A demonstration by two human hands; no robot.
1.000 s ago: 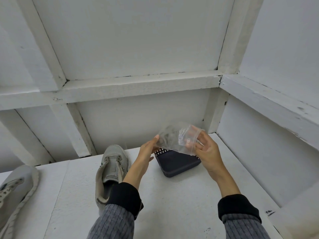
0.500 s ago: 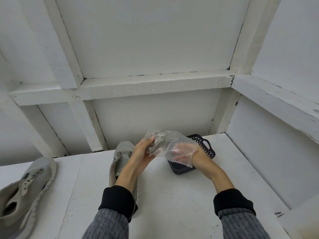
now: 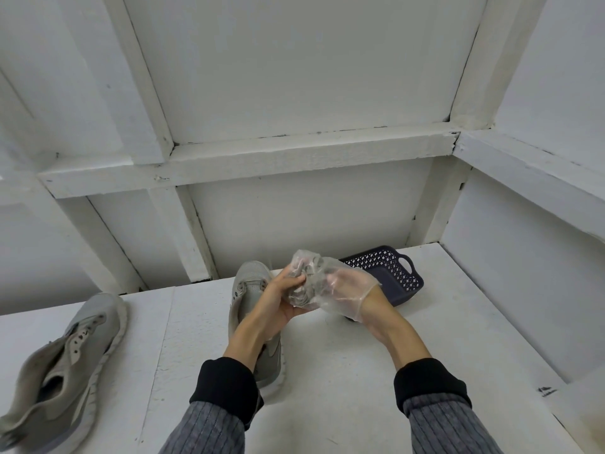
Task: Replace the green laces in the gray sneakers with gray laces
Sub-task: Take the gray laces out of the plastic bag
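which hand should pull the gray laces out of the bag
Right. The right hand is already inside the clear bag next to the laces, while the left hand grips the bag from outside.

bag (image 3: 322, 286): was held above desk (image 3: 343, 371), between both hands
sneaker A (image 3: 253, 309): lay left of basket (image 3: 389, 273)
sneaker B (image 3: 65, 365): lay far left

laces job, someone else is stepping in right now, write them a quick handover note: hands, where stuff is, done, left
Left hand grips the clear plastic bag of gray laces from outside.
Right hand is inside the bag; its grip cannot be judged.
One gray sneaker lies under the left arm, the other at far left, the dark basket behind the hands.
Done: both sneakers show bare eyelets.
Left: pull the laces out and thread both.
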